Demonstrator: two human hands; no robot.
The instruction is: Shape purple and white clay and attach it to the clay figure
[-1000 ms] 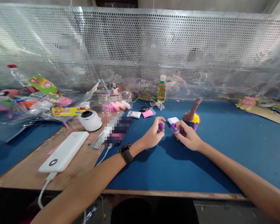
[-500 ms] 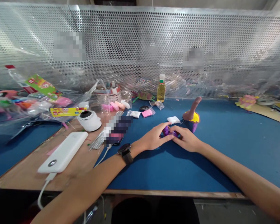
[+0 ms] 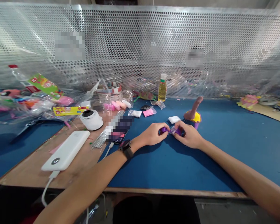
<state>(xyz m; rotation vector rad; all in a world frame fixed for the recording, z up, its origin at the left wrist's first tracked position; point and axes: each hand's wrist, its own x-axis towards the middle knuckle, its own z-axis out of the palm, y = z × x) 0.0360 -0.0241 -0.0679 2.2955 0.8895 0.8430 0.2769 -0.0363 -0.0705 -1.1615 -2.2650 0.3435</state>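
Observation:
My left hand [image 3: 152, 134] pinches a lump of purple clay [image 3: 163, 129] between thumb and fingers. Close beside it, my right hand [image 3: 189, 135] grips a crinkled clear plastic wrapper [image 3: 173, 130] with more purple inside. The two hands are slightly apart above the blue table, and the fingers partly hide what they hold. Just behind them lies a white packet [image 3: 174, 119]. To its right stands a clay figure [image 3: 193, 112] with a brown upright part, a yellow band and a purple base.
Small packets, one white [image 3: 135, 114] and one pink [image 3: 149, 112], lie left of an oil-coloured bottle [image 3: 162, 90]. A phone [image 3: 121, 133], a white power bank [image 3: 66, 151] and a white camera-like device [image 3: 91, 120] sit at left. Perforated metal panel [image 3: 140, 40] closes the back.
My hands have drawn apart, the left moving slightly left. The purple clay now shows in each hand, with clear wrapper visible between them.

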